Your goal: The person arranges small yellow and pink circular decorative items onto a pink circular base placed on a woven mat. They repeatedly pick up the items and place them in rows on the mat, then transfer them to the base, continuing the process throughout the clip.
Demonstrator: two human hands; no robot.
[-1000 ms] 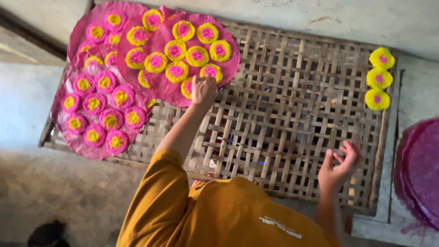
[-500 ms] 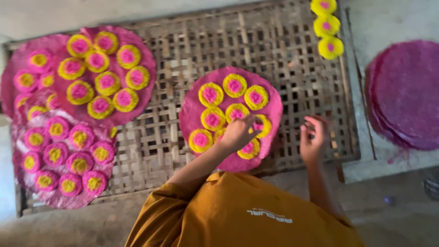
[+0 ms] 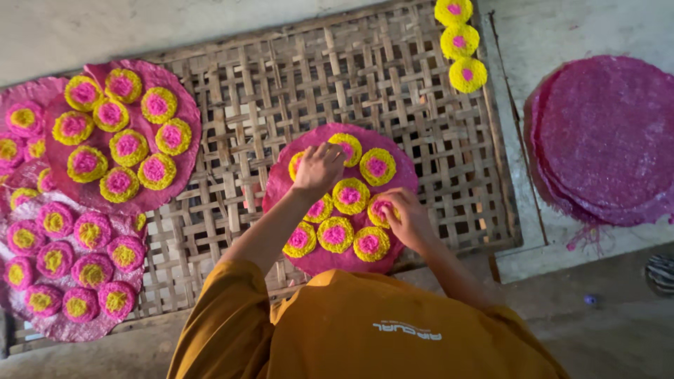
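Nearest, right hand (image 3: 407,219) pinching yellow-pink rosette (image 3: 379,209) on pink round sheet (image 3: 319,258), which overhangs near edge of woven bamboo rack (image 3: 295,91). Left hand (image 3: 319,168) curled over rosettes farther in, grip unclear. Bare lattice between this and filled sheet (image 3: 184,116) at left. Plain pink stack (image 3: 604,137) far right, off rack.

Hands: you have two, the left hand (image 3: 319,168) and the right hand (image 3: 406,219), both on the same disc.
Woven bamboo mat (image 3: 295,91): one.
Centre pink disc (image 3: 330,258): one, with about nine yellow-and-pink rosettes (image 3: 335,234) showing; some are hidden under your hands.
Filled discs at 9 o'clock (image 3: 123,133): at least three, overlapping.
Loose rosettes at 1 o'clock (image 3: 459,42): three in a row.
Stack of bare pink discs at 3 o'clock (image 3: 607,137): one stack, sheets uncountable.
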